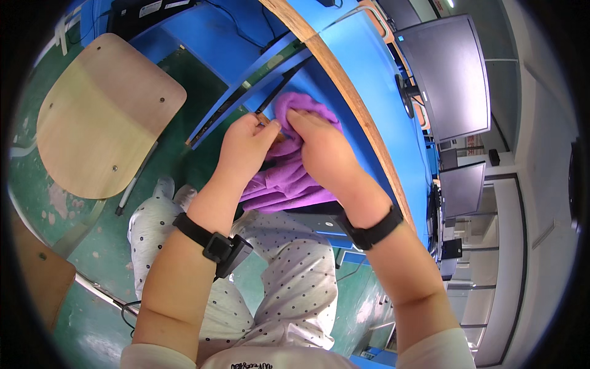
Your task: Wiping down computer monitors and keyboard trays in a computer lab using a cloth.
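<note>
A purple cloth hangs in folds beneath the wooden edge of a blue desk. My right hand grips its upper part, with the fingertips pressed into the fabric. My left hand is just to the left, thumb and fingers pinched together at the end of a blue panel's brownish edge, close to the cloth. Whether the left fingers also hold some of the cloth cannot be told. Part of the cloth is hidden behind my right hand.
The desk curves along the right and carries a large monitor and a smaller monitor. A wooden chair stands at the left. Blue panels slant under the desk. A second wooden seat is at lower left.
</note>
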### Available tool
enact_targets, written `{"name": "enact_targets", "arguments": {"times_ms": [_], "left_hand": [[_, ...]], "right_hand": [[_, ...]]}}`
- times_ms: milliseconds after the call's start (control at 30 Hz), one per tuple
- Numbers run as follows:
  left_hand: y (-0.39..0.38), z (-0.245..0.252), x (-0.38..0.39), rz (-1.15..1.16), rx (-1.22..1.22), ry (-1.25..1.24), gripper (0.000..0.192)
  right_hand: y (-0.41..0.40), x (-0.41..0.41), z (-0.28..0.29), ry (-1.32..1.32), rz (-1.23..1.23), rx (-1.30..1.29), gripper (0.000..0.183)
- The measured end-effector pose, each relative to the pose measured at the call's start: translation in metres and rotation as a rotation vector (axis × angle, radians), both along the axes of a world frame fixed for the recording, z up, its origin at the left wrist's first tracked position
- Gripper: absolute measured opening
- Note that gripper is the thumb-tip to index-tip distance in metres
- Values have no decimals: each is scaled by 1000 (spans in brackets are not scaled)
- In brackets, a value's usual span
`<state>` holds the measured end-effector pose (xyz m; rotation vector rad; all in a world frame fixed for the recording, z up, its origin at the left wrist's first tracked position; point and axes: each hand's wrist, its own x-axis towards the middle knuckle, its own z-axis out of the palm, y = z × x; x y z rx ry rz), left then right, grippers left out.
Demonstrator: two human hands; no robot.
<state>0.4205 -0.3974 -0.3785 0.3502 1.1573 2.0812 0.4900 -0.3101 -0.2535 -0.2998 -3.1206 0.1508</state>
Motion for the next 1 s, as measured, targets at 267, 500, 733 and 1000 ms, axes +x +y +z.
{"name": "enact_targets", "arguments": {"times_ms": [267,500,733,1000], "left_hand": [[-4,13,-4,-9,58,-105,25],[1,2,-8,-26,101,-32,27],[-6,5,-8,-43,147,-101,26],[-2,2,-8,-53,144,-29,26]], "right_hand": [[6,-8,-13,102,-5,130,43],[18,52,-14,226,-87,158,45],[-27,107,-5,85,-249,87,47],[-86,137,-26,379,-157,265,44]]}}
